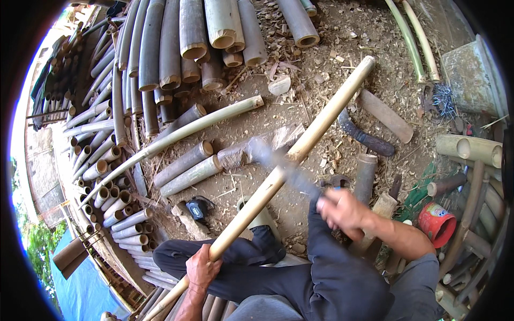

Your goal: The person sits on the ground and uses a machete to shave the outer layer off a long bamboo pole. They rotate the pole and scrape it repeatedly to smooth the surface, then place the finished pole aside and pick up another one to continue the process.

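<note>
Between and beyond the two hands: one long, pale-yellow bamboo pole, slanting away to the right; left hand wrapped around its nearer part. In the right hand, fingers curled tight: one motion-blurred, grey-bladed tool, blade across the pole's middle; contact cannot be told. Ahead of the left hand: one small black-and-blue object. Right of the right hand: one red plastic tub. Far ahead of the left hand: thick grey-brown bamboo tubes, stacked.
</note>
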